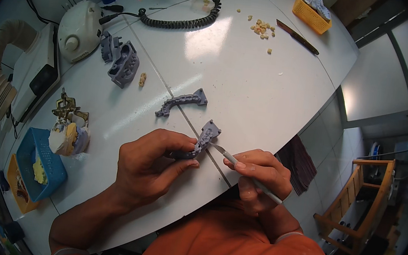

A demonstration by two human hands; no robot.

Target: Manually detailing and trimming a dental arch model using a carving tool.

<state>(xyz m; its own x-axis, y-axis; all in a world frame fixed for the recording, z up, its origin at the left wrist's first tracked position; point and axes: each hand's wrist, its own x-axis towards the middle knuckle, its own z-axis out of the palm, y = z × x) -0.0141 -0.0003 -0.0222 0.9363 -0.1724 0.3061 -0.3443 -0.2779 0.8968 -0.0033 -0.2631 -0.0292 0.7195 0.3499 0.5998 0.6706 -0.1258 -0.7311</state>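
My left hand (pixel 152 159) is closed around one end of a grey dental arch model (pixel 206 137), held just over the white table near its front edge. Between the fingers and thumb of my right hand (pixel 259 174) is a slim scalpel (pixel 228 156) with a pale handle. Its blade tip meets the side of the model, or lies very close to it. A second grey arch model (pixel 181 103) rests on the table beyond my hands. Farther left stand larger grey dental model blocks (pixel 124 65), with a small yellowish tooth piece (pixel 142 79) beside them.
A white control box (pixel 79 30) with a coiled black cord (pixel 180 25) stands at the back left. An articulator with casts (pixel 70 135) sits near a blue basket (pixel 41 164). Several tooth pieces (pixel 261 28), a knife (pixel 297 36) and a yellow basket (pixel 311 18) are far right.
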